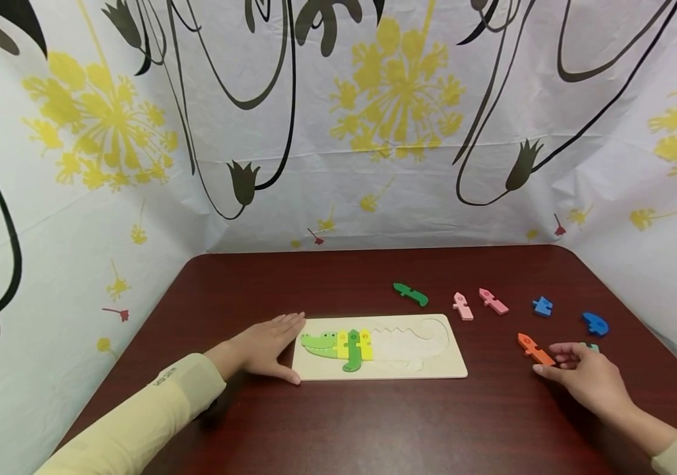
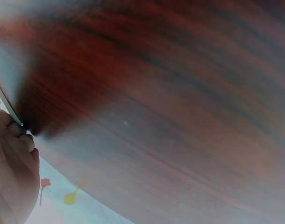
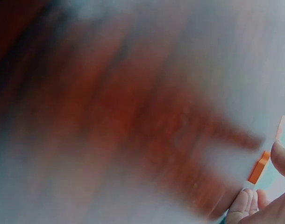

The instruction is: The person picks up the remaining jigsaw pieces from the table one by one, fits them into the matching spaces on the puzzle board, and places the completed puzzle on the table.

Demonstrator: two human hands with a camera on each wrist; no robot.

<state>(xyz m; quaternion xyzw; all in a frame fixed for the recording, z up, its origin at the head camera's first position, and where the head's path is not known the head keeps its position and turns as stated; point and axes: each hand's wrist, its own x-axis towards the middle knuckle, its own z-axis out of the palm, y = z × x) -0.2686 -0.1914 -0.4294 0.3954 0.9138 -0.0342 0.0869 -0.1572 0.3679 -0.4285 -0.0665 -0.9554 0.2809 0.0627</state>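
Note:
A pale wooden puzzle board (image 1: 416,369) lies flat, with a crocodile partly laid in it: a green head (image 1: 321,346), yellow pieces (image 1: 365,345) and a green leg piece (image 1: 353,351). To the right of these its recess shows bare wood. My left hand (image 1: 270,346) rests at the board's left edge, fingers extended and thumb by the front corner. Over on the right, my right hand (image 1: 590,376) is beside an orange piece (image 1: 534,349), thumb close to its near end and fingers bent. A teal piece (image 1: 591,346) is partly hidden behind that hand.
Loose pieces lie behind and right of the board: green (image 1: 411,293), two pink, one of them nearer the board (image 1: 462,307) and one farther right (image 1: 493,301), a small blue one (image 1: 542,306) and a curved blue one (image 1: 596,323). Patterned cloth (image 1: 326,132) surrounds the dark table (image 1: 315,429).

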